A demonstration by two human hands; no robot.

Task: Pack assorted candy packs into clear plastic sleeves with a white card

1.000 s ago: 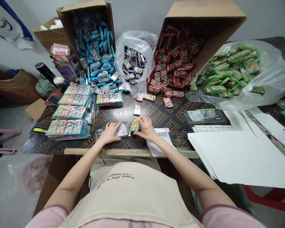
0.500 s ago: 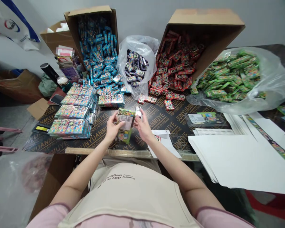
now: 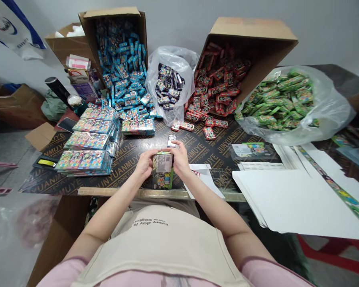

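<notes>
Between my two hands, near the table's front edge, stands a green and black printed cardboard box [image 3: 162,172]. My left hand [image 3: 146,164] is closed on its left side, with the fingers reaching over the top end. On the right side, my right hand [image 3: 180,160] grips the same box, thumb and fingers at its upper corner. Just beyond the fingertips lies a small dark packet [image 3: 171,140]; whether the right fingers touch it I cannot tell. A white sheet of paper [image 3: 205,181] lies beside my right wrist.
Wrapped packs [image 3: 83,149] are stacked at left. Behind are a carton of blue packets [image 3: 127,79], a plastic bag of purple packets [image 3: 169,85], a carton of red packets [image 3: 211,87] and a bag of green packets [image 3: 281,99]. White sheets [image 3: 287,195] overhang the front right edge.
The box has turned from a tilt to nearly upright and come slightly lower. Both hands have closed in around its upper end. The view has shifted a little.
</notes>
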